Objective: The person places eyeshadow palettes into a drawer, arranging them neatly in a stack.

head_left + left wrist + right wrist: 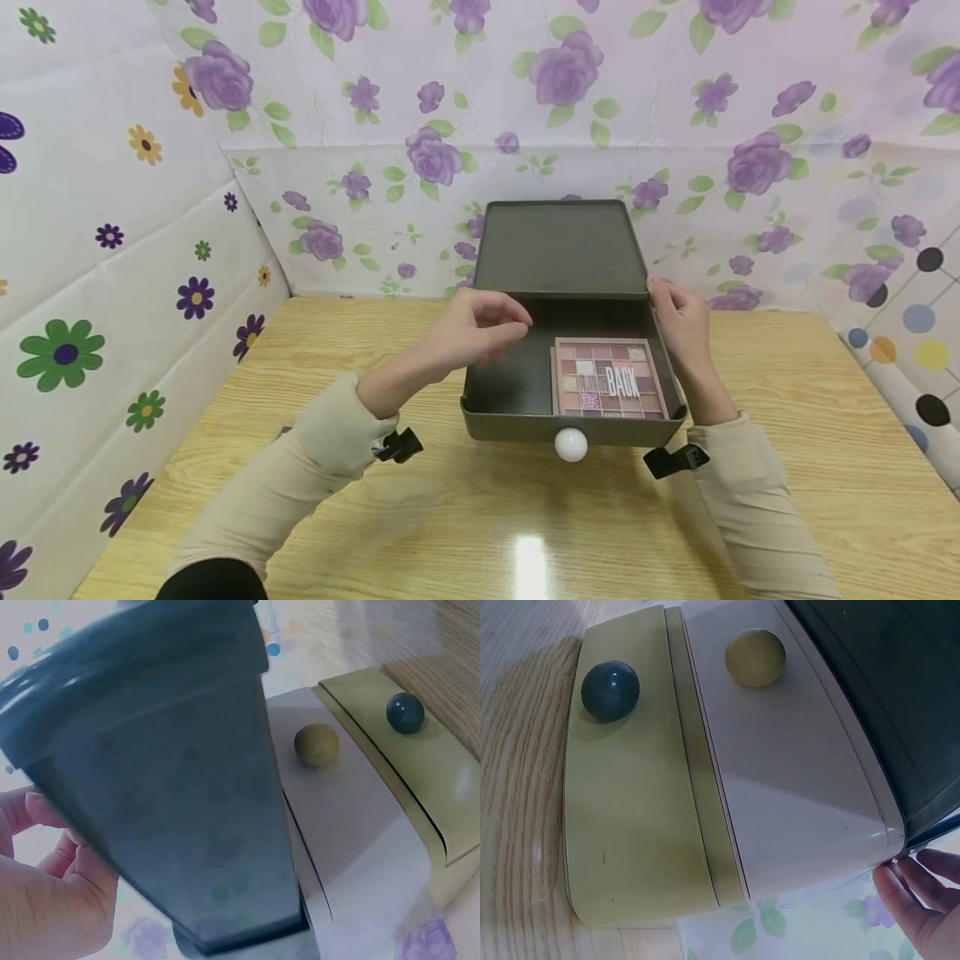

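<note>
A dark grey drawer (517, 428) with a white round knob (571, 445) stands pulled out of a grey-topped drawer box (558, 246). A pink eyeshadow palette (611, 379) lies in the drawer's right half, with another pink edge showing beneath it at the left. My left hand (487, 329) is over the drawer's left wall, fingers loosely bent towards the inside and holding nothing. On the other side, my right hand (681, 321) touches the box's right side near the back of the drawer with its fingertips. The wrist views show the drawer from below.
Below the grey drawer are a white drawer (795, 772) with a yellow knob (755, 658) and a yellow-green drawer (630, 810) with a dark knob (610, 691). The box stands on a wood-grain table (450, 517) before a flowered cloth (360, 167). A small brownish edge shows behind the left sleeve.
</note>
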A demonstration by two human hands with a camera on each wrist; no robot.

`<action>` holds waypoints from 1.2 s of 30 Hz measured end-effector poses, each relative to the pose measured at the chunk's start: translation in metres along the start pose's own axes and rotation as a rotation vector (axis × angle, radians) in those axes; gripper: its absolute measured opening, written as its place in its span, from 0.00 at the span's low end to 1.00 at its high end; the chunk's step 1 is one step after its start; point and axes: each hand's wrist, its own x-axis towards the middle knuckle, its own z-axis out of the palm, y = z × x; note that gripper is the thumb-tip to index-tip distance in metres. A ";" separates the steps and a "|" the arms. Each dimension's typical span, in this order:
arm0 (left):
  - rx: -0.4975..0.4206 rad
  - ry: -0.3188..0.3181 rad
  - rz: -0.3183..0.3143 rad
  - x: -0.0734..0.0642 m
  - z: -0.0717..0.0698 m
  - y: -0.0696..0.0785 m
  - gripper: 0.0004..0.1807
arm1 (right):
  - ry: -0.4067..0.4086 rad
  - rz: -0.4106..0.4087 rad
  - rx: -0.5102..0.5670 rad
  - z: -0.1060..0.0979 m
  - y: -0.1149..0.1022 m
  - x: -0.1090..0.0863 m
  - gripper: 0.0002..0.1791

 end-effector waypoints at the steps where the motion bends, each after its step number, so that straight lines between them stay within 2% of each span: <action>1: -0.018 0.009 0.008 -0.003 -0.002 0.000 0.09 | -0.002 -0.001 0.003 0.000 -0.005 -0.002 0.24; 4: -0.062 0.028 0.034 -0.011 -0.008 -0.002 0.08 | -0.010 -0.003 0.013 -0.001 -0.015 -0.006 0.24; 9: -0.080 0.047 0.064 -0.021 -0.016 -0.008 0.08 | -0.010 -0.012 0.016 -0.001 -0.017 -0.007 0.24; 17: -0.133 0.039 0.062 -0.034 -0.030 -0.021 0.09 | 0.001 -0.002 0.013 0.001 -0.015 -0.007 0.24; 22: -0.124 0.052 0.079 -0.043 -0.040 -0.029 0.11 | 0.013 0.005 -0.002 0.000 0.004 0.001 0.25; 28: -0.094 0.084 0.048 -0.059 -0.051 -0.040 0.11 | 0.015 0.011 0.002 0.001 0.016 0.006 0.24; 32: -0.071 0.090 0.047 -0.069 -0.057 -0.048 0.12 | 0.003 0.020 0.010 0.001 0.012 0.004 0.25; 36: -0.065 0.063 0.028 -0.078 -0.061 -0.058 0.14 | -0.003 0.011 0.011 0.000 -0.006 -0.003 0.25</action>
